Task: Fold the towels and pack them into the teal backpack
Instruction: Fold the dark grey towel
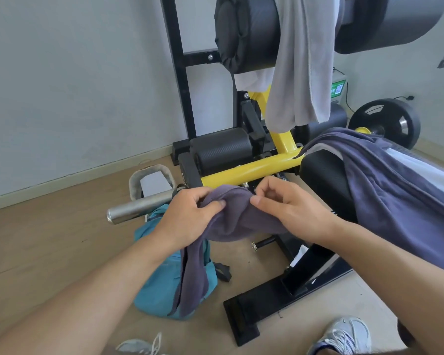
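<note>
Both hands, left hand (190, 213) and right hand (287, 203), pinch the purple towel (241, 219) edge to align corners, teal backpack (162, 285) waiting just below them.

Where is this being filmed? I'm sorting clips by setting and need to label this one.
Most likely a small gym or home workout room. A yellow-and-black exercise machine with padded rollers fills the view, a black weight plate sits on a bar by the wall, and a grey towel hangs over the machine.
</note>
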